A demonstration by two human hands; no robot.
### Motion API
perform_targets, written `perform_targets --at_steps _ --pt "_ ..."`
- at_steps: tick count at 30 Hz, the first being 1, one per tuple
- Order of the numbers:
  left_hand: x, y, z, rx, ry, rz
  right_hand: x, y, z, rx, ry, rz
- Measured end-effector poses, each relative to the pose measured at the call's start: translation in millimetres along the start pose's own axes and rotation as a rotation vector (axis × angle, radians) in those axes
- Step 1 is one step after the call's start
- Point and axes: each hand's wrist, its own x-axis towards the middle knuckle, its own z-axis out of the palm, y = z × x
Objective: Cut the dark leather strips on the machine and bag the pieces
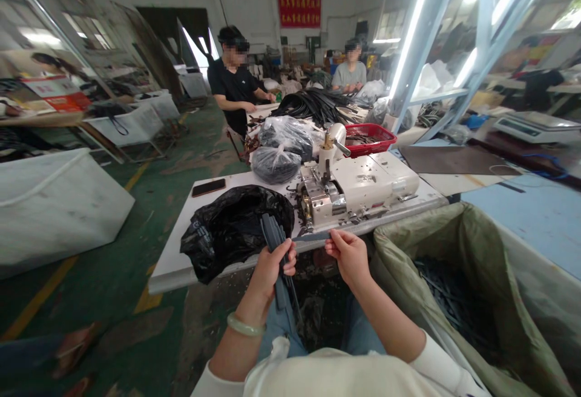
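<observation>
My left hand [272, 267] is closed round a bundle of dark grey straps [273, 233] that stands up in front of a black plastic bag [231, 227]. My right hand [347, 252] pinches the end of one dark strap [313, 236], which lies along the table's front edge and runs toward a white bench machine [358, 188]. A pale green bangle [245, 325] sits on my left wrist.
The white table [181, 246] also carries a phone [208, 187], tied bags of dark parts [279, 149] and a red basket [370, 138]. A large olive sack [458, 276] with dark strips stands at my right. Two people sit at the table's far end. White bins stand at the left.
</observation>
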Motion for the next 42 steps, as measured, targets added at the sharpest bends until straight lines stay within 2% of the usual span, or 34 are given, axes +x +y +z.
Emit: perform_targets --at_steps 4,8,10,14,17,20,25,27,31,34,38,42 --pt "0 0 1.7 -0.006 0.003 0.007 -10 -1 -9 -0.158 -0.092 -0.156" --pt "0 0 1.5 0.017 0.022 0.045 -22 -7 -20 -0.462 -0.285 -0.466" --pt "-1 1 1.9 0.039 0.040 0.075 -27 -10 -24 -0.566 -0.357 -0.568" --pt "-4 2 6.0 0.101 0.079 0.116 -34 -14 -28 -0.610 -0.390 -0.640" --pt "-6 3 10.2 0.114 0.093 0.151 -38 -14 -30 -0.606 -0.379 -0.626" --pt "-8 3 12.3 0.113 0.100 0.198 -38 -12 -30 -0.497 -0.408 -0.462" --pt "-6 2 12.2 0.204 0.127 0.281 -27 -10 -26 -0.055 -0.683 0.180" --pt "-6 2 12.7 0.241 0.148 0.300 -21 -12 -21 0.046 -0.772 0.350" --pt "-7 4 13.9 0.281 0.169 0.305 -8 -21 -11 0.152 -0.764 0.601" --pt "-7 6 12.7 0.278 0.164 0.301 -1 -26 -9 0.175 -0.705 0.714" --pt "-5 7 10.6 0.278 0.164 0.291 2 -30 -11 0.171 -0.645 0.741" --pt "-4 7 12.7 0.273 0.154 0.284 2 -30 -13 0.167 -0.654 0.749"
